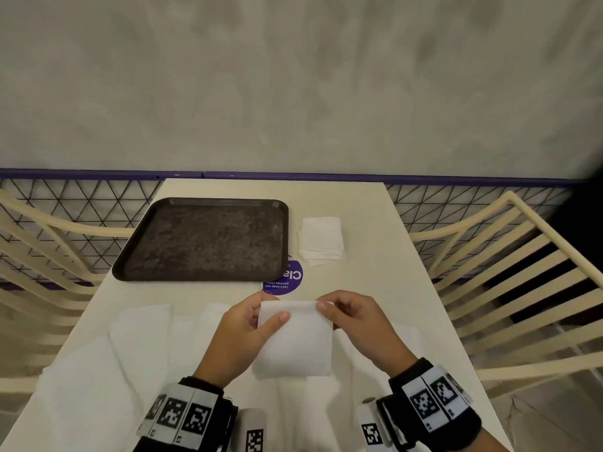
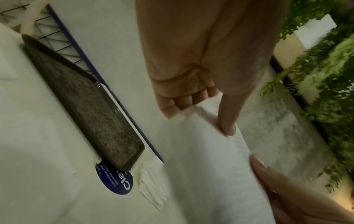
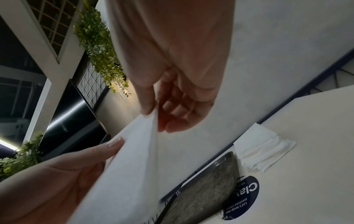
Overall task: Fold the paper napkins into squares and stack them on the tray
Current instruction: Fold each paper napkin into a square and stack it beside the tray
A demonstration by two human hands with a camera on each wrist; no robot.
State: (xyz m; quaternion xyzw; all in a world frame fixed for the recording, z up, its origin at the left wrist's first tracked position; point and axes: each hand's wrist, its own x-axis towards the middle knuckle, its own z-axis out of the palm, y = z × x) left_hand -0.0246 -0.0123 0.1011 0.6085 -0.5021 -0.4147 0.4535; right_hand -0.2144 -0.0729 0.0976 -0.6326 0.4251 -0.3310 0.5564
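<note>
White paper napkin pinched at top corners by both hands' fingers, mid-fold; dark rectangular tray w/ nothing stacked yet, most work left.

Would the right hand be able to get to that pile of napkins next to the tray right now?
Probably yes, but not freely: the right hand is pinching the napkin it shares with the left hand. The table between it and the pile of napkins looks bare.
</note>
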